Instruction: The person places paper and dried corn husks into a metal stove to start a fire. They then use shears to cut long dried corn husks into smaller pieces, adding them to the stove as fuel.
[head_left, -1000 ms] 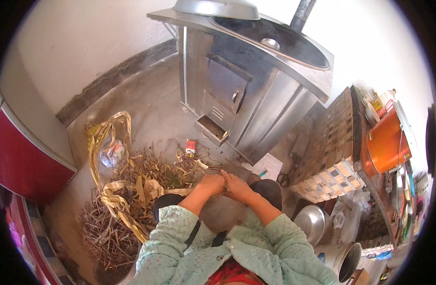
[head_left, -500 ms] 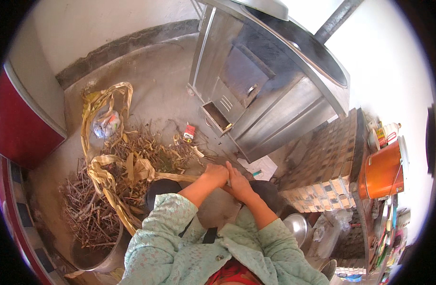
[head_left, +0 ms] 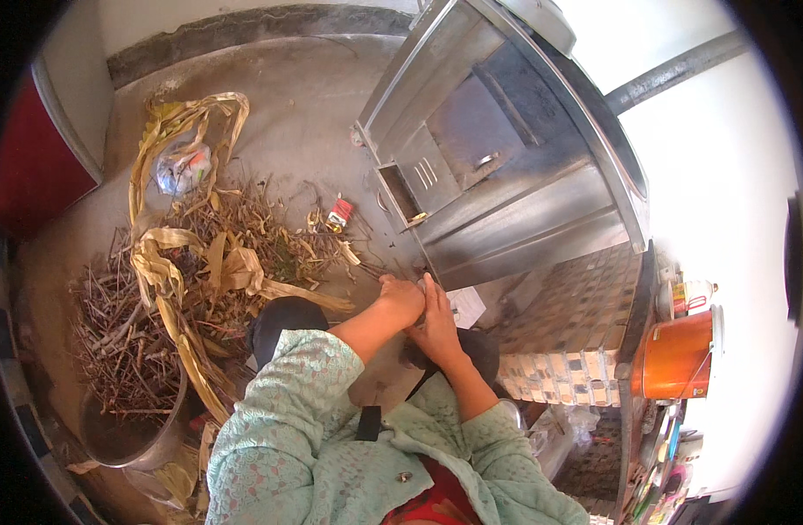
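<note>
Above my lap, my left hand (head_left: 401,300) is closed in a fist, fingers curled. My right hand (head_left: 434,325) presses against it from the right, fingers folded in toward the left one. Whatever lies between them is hidden by the fingers. A few thin twigs (head_left: 364,268) show just beyond my left knuckles; whether they are gripped I cannot tell. To the left spreads a heap of dry twigs (head_left: 126,324), with long dried corn leaves (head_left: 169,254) across it. One dry leaf (head_left: 309,296) reaches close to my left wrist.
Ahead stands a metal stove (head_left: 497,157) with a small open drawer (head_left: 399,194) low on its front. A red-and-white packet (head_left: 339,213) lies on the floor. On the right are a brick structure (head_left: 559,376) and an orange bucket (head_left: 673,359). A metal basin (head_left: 147,446) sits lower left.
The view has shifted, so the stove and twig heap appear elsewhere in the picture. My hands stay together, both closed, and the dried leaf now lies clear of my left wrist.
</note>
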`<move>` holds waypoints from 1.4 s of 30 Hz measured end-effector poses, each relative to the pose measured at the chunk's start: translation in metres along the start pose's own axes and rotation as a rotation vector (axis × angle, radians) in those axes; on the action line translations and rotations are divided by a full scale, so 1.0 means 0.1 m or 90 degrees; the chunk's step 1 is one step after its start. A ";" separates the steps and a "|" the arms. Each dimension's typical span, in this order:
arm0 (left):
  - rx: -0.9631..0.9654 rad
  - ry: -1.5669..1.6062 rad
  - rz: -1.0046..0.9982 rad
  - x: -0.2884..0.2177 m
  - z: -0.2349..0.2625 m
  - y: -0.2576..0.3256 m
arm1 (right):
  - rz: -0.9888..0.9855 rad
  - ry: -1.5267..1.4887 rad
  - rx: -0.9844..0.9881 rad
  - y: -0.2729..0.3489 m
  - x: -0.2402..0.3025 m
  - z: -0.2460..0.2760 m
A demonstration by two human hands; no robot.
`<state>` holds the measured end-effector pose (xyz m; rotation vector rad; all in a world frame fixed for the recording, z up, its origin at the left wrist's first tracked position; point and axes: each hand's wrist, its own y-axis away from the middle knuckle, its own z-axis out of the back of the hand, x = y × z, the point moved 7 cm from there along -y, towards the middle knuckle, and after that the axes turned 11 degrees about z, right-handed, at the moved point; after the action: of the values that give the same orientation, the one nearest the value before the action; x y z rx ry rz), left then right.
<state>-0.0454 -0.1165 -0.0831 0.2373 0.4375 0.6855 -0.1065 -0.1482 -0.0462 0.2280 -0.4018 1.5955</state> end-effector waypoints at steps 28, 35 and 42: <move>0.182 -0.059 -0.005 0.09 -0.04 -0.03 | 0.051 -0.252 -0.135 -0.28 0.12 -0.18; 0.171 -0.013 0.015 0.01 0.05 0.05 | 0.016 -0.260 -0.128 -0.19 0.11 -0.18; 0.147 0.039 0.044 0.10 0.07 0.10 | -0.004 -0.335 -0.095 -0.28 0.24 -0.19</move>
<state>-0.0406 -0.1032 -0.0762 0.4526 0.5700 0.7115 -0.0783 -0.1175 -0.0511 0.5366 -0.9200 1.4783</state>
